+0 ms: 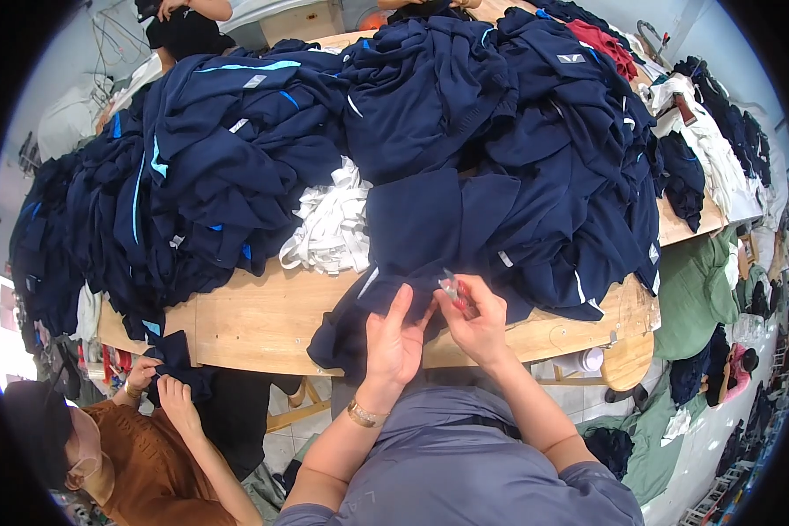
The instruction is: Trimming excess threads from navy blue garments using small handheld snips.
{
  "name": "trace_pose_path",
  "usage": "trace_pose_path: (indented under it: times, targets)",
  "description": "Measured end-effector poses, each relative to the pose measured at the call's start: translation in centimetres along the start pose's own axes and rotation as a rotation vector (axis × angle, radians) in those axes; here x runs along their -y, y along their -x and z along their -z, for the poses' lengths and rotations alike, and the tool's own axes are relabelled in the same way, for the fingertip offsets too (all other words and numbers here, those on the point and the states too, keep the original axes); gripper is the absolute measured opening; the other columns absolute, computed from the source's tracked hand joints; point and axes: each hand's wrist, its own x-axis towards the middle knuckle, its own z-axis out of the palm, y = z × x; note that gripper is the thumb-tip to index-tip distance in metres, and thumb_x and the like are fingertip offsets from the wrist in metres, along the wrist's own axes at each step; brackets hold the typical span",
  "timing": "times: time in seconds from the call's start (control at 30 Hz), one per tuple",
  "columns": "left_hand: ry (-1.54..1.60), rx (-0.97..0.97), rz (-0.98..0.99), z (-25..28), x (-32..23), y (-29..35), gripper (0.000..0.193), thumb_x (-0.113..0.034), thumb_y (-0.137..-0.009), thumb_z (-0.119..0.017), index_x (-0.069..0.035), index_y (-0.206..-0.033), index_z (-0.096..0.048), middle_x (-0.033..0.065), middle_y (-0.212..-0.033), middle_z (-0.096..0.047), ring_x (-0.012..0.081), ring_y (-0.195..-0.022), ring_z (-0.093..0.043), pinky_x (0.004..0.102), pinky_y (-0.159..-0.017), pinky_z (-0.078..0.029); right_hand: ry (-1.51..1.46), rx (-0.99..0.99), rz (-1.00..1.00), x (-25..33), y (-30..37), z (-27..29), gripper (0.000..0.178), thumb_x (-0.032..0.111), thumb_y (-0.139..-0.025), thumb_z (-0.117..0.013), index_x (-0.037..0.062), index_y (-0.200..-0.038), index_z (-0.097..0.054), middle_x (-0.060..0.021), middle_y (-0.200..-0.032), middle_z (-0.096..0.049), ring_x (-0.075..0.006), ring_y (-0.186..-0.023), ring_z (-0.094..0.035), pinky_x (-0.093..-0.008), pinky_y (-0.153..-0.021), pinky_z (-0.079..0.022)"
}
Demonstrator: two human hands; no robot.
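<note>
My right hand (480,329) is closed around small red-handled thread snips (461,301), whose pale metal tip points up and away from me. Beside it on the left, my left hand (394,344) has its palm turned up and its thumb raised, with the fingers apart and nothing visible in them. Under and behind both hands lies a navy garment (412,223), spread over the table's near edge and hanging down toward my lap. A short white strip shows on the garment to the left of my hands.
Large heaps of navy garments (228,167) cover the wooden table (245,320). A bundle of white strips (333,223) lies between them. At lower left, a co-worker in a brown shirt (162,451) handles navy cloth. Green fabric (697,289) hangs at right above a wooden stool (627,361).
</note>
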Motion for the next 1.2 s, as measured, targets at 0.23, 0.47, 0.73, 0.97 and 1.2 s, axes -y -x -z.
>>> trace_pose_path:
  times: [0.23, 0.47, 0.73, 0.97, 1.2]
  targets:
    - [-0.247, -0.094, -0.179, -0.3, 0.6, 0.0, 0.015, -0.011, -0.091, -0.055, -0.008, -0.077, -0.058, -0.0025, -0.074, -0.058, 0.0041, -0.066, -0.053, 0.0215, -0.06, -0.045, 0.251, 0.138, 0.376, 0.6, -0.9, 1.1, 0.032, -0.003, -0.063, -0.066, 0.0021, -0.095, -0.063, -0.005, -0.065, -0.057, -0.0157, -0.05, -0.055, -0.0252, -0.046, -0.04]
    - [-0.458, 0.003, -0.365, 1.9, 0.9, -0.2, 0.022, -0.01, -0.093, -0.053, -0.009, -0.071, -0.051, -0.0052, -0.066, -0.05, 0.0012, -0.056, -0.045, 0.0183, -0.05, -0.039, 0.532, 0.167, 0.556, 0.7, -1.1, 1.3, 0.031, 0.004, -0.061, -0.07, 0.0026, -0.089, -0.057, -0.0012, -0.06, -0.052, -0.0158, -0.046, -0.05, -0.0278, -0.044, -0.036]
    - [-0.297, -0.042, -0.342, 0.4, 0.9, -0.4, 0.013, -0.015, -0.092, -0.056, -0.007, -0.081, -0.054, -0.0058, -0.073, -0.053, 0.0007, -0.054, -0.039, 0.0181, -0.044, -0.027, 0.119, -0.044, 0.147, -0.3, 0.1, 0.9, 0.027, -0.008, -0.067, -0.064, 0.0014, -0.091, -0.057, -0.0036, -0.064, -0.057, -0.0106, -0.051, -0.056, -0.0197, -0.048, -0.044]
    - [-0.529, -0.009, -0.412, 2.2, 1.2, -0.2, 0.016, -0.012, -0.091, -0.057, -0.003, -0.078, -0.055, -0.0028, -0.073, -0.055, 0.0017, -0.062, -0.045, 0.0187, -0.052, -0.036, 0.384, 0.125, 0.527, 0.3, -0.9, 1.4, 0.033, 0.002, -0.061, -0.071, 0.0003, -0.092, -0.061, -0.0021, -0.061, -0.055, -0.0151, -0.047, -0.051, -0.026, -0.045, -0.038]
    - [-0.699, 0.021, -0.47, 2.0, 0.7, 0.4, 0.013, -0.008, -0.091, -0.056, 0.0, -0.081, -0.056, -0.0018, -0.076, -0.057, 0.0036, -0.067, -0.05, 0.0179, -0.059, -0.042, 0.482, 0.143, 0.625, 0.4, -1.5, 1.5, 0.032, 0.001, -0.06, -0.071, 0.001, -0.09, -0.058, -0.0001, -0.059, -0.053, -0.0127, -0.045, -0.048, -0.0249, -0.043, -0.033]
